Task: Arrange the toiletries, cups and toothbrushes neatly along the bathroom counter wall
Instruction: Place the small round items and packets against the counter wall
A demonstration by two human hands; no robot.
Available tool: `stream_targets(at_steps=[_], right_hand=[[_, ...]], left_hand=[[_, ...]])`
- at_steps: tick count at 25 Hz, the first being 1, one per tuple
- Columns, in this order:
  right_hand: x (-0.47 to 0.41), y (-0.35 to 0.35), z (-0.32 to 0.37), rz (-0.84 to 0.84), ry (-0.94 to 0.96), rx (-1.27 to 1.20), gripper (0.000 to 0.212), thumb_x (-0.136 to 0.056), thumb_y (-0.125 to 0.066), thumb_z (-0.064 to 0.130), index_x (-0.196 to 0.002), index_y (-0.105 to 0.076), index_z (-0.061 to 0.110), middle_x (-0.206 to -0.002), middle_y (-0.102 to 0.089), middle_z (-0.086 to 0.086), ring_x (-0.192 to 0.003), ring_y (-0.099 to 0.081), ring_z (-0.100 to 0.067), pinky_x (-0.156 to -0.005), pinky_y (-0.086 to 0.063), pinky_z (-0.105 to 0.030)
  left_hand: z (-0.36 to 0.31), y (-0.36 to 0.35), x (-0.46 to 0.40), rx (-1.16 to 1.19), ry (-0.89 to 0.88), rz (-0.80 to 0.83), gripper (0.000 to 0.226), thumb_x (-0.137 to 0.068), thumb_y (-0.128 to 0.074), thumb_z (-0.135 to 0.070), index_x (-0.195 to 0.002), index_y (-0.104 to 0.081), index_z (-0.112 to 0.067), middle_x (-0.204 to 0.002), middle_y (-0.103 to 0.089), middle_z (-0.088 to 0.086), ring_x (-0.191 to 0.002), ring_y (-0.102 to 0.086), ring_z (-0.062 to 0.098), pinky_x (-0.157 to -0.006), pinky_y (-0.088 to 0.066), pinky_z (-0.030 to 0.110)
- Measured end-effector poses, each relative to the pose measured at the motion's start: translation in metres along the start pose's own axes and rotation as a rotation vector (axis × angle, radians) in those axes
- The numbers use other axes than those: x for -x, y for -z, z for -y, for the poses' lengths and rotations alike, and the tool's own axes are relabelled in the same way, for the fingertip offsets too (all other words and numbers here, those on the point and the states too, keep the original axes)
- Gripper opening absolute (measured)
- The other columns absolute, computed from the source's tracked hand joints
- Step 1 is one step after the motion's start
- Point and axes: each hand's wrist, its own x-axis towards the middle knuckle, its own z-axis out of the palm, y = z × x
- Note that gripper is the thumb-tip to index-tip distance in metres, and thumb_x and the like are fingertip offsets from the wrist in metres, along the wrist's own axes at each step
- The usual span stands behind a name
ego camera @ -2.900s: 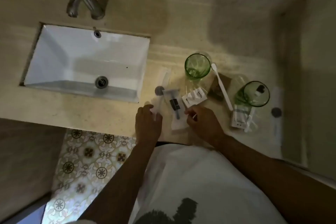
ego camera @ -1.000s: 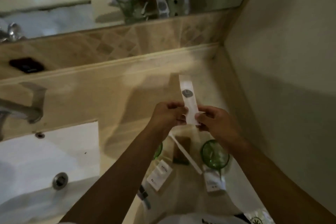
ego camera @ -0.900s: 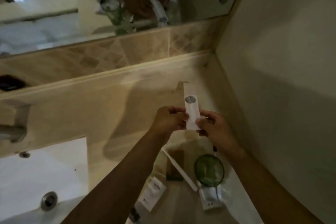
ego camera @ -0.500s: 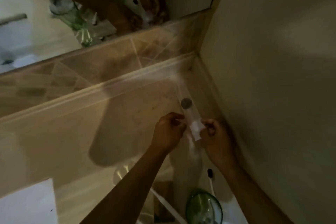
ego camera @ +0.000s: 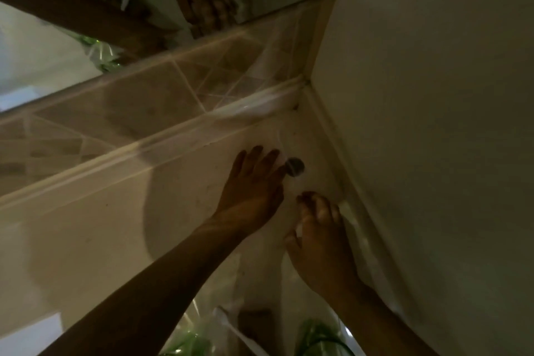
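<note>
Nearby, green cups crowded the lower edge. Both hands, left flat and spread, right loosely curled, had lowered the white packet onto the corner counter.

This is a bathroom, dim and warm-lit, seen at the corner of a vanity. A pale stone-look surface runs into the corner, edged by a raised moulding and a band of beige tiles laid partly on the diagonal. Above the tiles hangs a wall mirror, which reflects arms and green glassware. A plain painted side wall closes the corner on the right. At the bottom edge stand green glass cups, and a white toothbrush lies beside them.
</note>
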Motion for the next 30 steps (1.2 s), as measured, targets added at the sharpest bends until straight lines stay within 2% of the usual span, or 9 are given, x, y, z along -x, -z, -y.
stream_targets(at_steps=[7,13,17,20,22,24,26,28,30], right_hand=[[-0.008,-0.002,0.002,-0.035,-0.086,0.091,0.079,-0.078,-0.051,0.045,-0.149,-0.039,0.014,-0.16,-0.029,-0.005,-0.141,-0.03,-0.029,-0.11,-0.033,-0.046],[-0.012,0.001,0.007,-0.032,-0.113,0.072,0.077,-0.081,-0.05,0.045,-0.151,-0.036,0.015,-0.162,-0.023,-0.005,-0.143,-0.026,-0.03,-0.112,-0.03,-0.046],[-0.014,0.002,0.006,0.009,-0.093,0.037,0.077,-0.084,-0.049,0.044,-0.153,-0.029,0.018,-0.164,-0.012,-0.006,-0.147,-0.017,-0.03,-0.118,-0.018,-0.045],[-0.01,0.007,0.0,-0.06,-0.011,-0.04,0.07,-0.082,-0.054,0.041,-0.146,-0.042,0.017,-0.161,-0.023,-0.012,-0.142,-0.026,-0.034,-0.118,-0.025,-0.047],[0.005,0.01,-0.014,-0.118,-0.005,-0.166,0.059,-0.082,-0.055,0.039,-0.136,-0.052,0.017,-0.153,-0.035,-0.013,-0.137,-0.035,-0.034,-0.114,-0.033,-0.046],[0.034,0.012,-0.036,-0.159,-0.027,-0.326,0.042,-0.084,-0.054,0.033,-0.124,-0.06,0.018,-0.14,-0.046,-0.007,-0.125,-0.048,-0.028,-0.104,-0.045,-0.046],[0.07,0.012,-0.06,-0.188,-0.057,-0.391,0.028,-0.088,-0.054,0.023,-0.114,-0.064,0.02,-0.126,-0.053,-0.002,-0.11,-0.058,-0.021,-0.092,-0.052,-0.04],[0.108,0.013,-0.083,-0.204,-0.084,-0.331,0.026,-0.091,-0.055,0.01,-0.111,-0.067,0.02,-0.118,-0.06,-0.001,-0.101,-0.062,-0.018,-0.086,-0.051,-0.031],[0.141,0.007,-0.104,-0.195,-0.135,-0.296,0.029,-0.092,-0.055,0.006,-0.115,-0.066,0.019,-0.117,-0.063,-0.002,-0.101,-0.063,-0.018,-0.084,-0.046,-0.025]], left_hand=[[0.001,-0.003,-0.021,-0.022,-0.03,0.002,0.058,-0.1,-0.025,-0.05,-0.155,-0.024,-0.03,-0.168,-0.013,0.004,-0.154,0.002,0.032,-0.123,-0.002,0.056],[-0.002,-0.003,-0.029,-0.016,-0.018,0.008,0.055,-0.101,-0.032,-0.047,-0.154,-0.024,-0.036,-0.168,-0.006,0.006,-0.154,0.005,0.033,-0.123,0.0,0.057],[-0.005,-0.003,-0.031,0.004,-0.002,0.019,0.058,-0.101,-0.032,-0.048,-0.156,-0.017,-0.037,-0.168,0.001,0.01,-0.153,0.008,0.033,-0.122,0.0,0.058],[-0.006,0.002,-0.023,0.069,0.015,0.041,0.062,-0.102,-0.028,-0.05,-0.158,-0.007,-0.033,-0.168,0.006,0.009,-0.154,0.011,0.03,-0.123,0.004,0.054],[-0.011,0.002,-0.007,0.127,0.06,0.044,0.061,-0.102,-0.028,-0.049,-0.158,-0.014,-0.026,-0.168,-0.001,0.009,-0.154,0.005,0.029,-0.124,0.003,0.051],[-0.024,-0.004,0.019,0.133,0.041,0.018,0.056,-0.102,-0.03,-0.046,-0.151,-0.036,-0.018,-0.163,-0.024,0.014,-0.152,-0.012,0.033,-0.124,-0.005,0.053],[-0.037,-0.012,0.043,0.122,-0.085,-0.007,0.052,-0.1,-0.032,-0.045,-0.135,-0.056,-0.014,-0.146,-0.049,0.017,-0.141,-0.036,0.038,-0.119,-0.02,0.056],[-0.049,-0.021,0.061,0.151,-0.217,0.002,0.049,-0.098,-0.035,-0.044,-0.12,-0.066,-0.013,-0.126,-0.062,0.016,-0.121,-0.052,0.04,-0.108,-0.036,0.054],[-0.058,-0.026,0.074,0.181,-0.263,0.019,0.046,-0.099,-0.039,-0.043,-0.116,-0.07,-0.013,-0.115,-0.064,0.015,-0.109,-0.056,0.039,-0.096,-0.043,0.049]])
